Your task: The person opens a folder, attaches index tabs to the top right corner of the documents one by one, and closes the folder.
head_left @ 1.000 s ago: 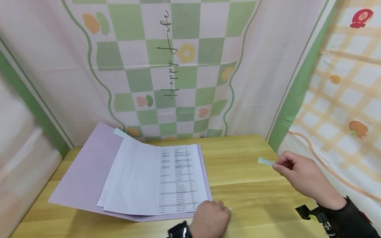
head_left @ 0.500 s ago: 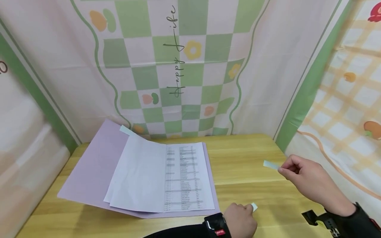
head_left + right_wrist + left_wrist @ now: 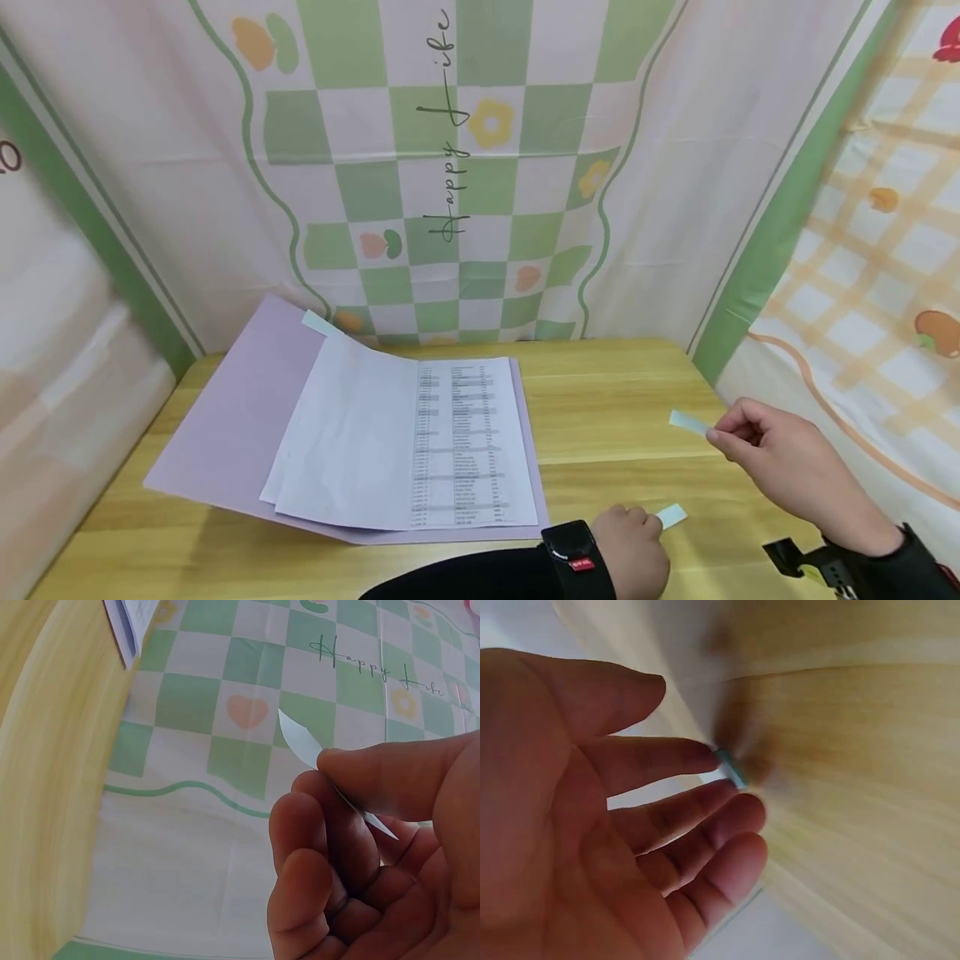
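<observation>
My right hand [image 3: 780, 467] pinches a pale blue sticky note strip [image 3: 687, 423] by one end, over the right side of the table. In the right wrist view the strip [image 3: 300, 742] is slightly curved, between thumb and forefinger. My left hand [image 3: 633, 552] is low near the table's front, beside a small pale blue sticky note pad [image 3: 672, 516]. In the left wrist view two fingertips touch the pad [image 3: 731, 769], and the thumb stands apart from it. A purple folder [image 3: 225, 417] lies open with printed sheets [image 3: 472, 442]; another blue strip [image 3: 320, 323] sticks out at the turned page's top.
The wooden table [image 3: 600, 400] meets a checkered curtain [image 3: 487, 192] at the back. More curtain [image 3: 870, 275] hangs along the right side. The folder's left cover is raised off the table.
My left hand has moved right, away from the folder's corner, and the pad has shifted right with it. My right hand still holds the strip. The head view has turned slightly left.
</observation>
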Demonstrator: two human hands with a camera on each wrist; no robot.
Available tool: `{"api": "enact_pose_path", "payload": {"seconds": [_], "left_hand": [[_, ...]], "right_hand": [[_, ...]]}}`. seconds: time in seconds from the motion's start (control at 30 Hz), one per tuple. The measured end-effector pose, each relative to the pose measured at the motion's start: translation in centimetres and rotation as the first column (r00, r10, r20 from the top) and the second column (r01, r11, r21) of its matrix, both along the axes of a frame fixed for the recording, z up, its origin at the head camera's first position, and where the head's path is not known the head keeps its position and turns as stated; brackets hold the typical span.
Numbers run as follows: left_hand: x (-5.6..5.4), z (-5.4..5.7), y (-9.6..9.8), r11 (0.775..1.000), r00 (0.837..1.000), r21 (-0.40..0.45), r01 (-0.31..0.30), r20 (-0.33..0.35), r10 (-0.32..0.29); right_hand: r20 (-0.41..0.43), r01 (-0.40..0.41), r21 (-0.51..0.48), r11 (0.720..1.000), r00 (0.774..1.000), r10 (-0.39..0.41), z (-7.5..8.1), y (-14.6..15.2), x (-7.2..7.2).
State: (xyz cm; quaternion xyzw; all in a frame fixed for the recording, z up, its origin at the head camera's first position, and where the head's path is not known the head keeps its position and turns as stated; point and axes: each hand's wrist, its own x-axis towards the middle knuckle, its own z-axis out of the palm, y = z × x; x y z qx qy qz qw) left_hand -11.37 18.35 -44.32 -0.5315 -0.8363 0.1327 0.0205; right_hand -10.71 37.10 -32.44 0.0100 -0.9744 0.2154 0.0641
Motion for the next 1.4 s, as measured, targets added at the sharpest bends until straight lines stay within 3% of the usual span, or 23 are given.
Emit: {"api": "enact_pose_path", "payload": {"seconds": [0.33,0.6,0.77,0.93,1.07,1.1,1.17,1.23,1.3,1.4], "left_hand": [[-2.4,-0.5,2.4,0.997,0.993,-0.035,-0.062,0.100,0.066],[-3.4,-0.3,3.1,0.995,0.961,-0.020,-0.100,0.256,0.102],[-3.8,0.0,2.2,0.997,0.969,-0.007,-0.071,0.236,0.071],[-4.7,1.2,0.1,0.991,0.965,0.112,-0.070,0.260,0.039],[-5.3,2.9,-2.6,0.959,0.960,0.258,-0.120,0.278,0.045],[-5.5,3.2,-3.4,0.946,0.965,0.299,-0.123,0.257,0.045],[-5.9,3.8,-5.3,0.893,0.968,0.420,-0.164,0.243,0.063],[-6.5,4.2,-7.5,0.799,0.952,0.547,-0.248,0.291,0.096],[-7.0,4.3,-9.7,0.669,0.926,0.662,-0.339,0.361,0.112],[-7.7,4.5,-12.9,0.435,0.866,0.765,-0.475,0.494,0.079]], "right_hand": [[0.039,0.024,-0.016,1.000,0.999,-0.023,0.0,0.3,-0.3],[0.006,0.037,-0.072,0.997,0.999,-0.037,-0.5,-0.6,-1.1],[-0.006,0.029,-0.083,0.996,1.000,-0.030,-0.6,-1.0,-1.4],[-0.062,0.028,-0.150,0.988,0.997,-0.037,-1.0,-1.7,-1.8],[-0.124,0.045,-0.214,0.976,0.990,-0.073,-1.6,-3.2,-2.4],[-0.136,0.046,-0.221,0.974,0.988,-0.077,-1.8,-3.7,-2.6],[-0.154,0.043,-0.226,0.973,0.985,-0.079,-2.0,-4.9,-3.1],[-0.164,0.032,-0.231,0.972,0.984,-0.071,-2.2,-6.1,-3.8],[-0.163,0.017,-0.236,0.972,0.985,-0.056,-2.4,-7.6,-4.5],[-0.141,-0.020,-0.280,0.960,0.990,-0.021,-2.5,-10.0,-5.1]]}}
